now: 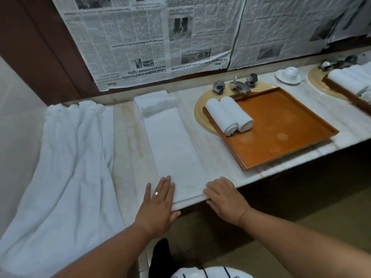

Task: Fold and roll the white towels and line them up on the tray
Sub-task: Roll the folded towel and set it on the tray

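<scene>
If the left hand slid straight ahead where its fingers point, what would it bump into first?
The left hand already lies flat on the long folded towel, so it would glide along it. The first bump is probably the thick fold at its far end, though depth is unclear.

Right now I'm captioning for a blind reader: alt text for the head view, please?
Two hands hold the near end of a long folded towel on a marble counter: left hand flat, right hand pinching its corner. Two rolled towels lie side by side in an orange tray over the sink; a loose towel drapes left.
</scene>
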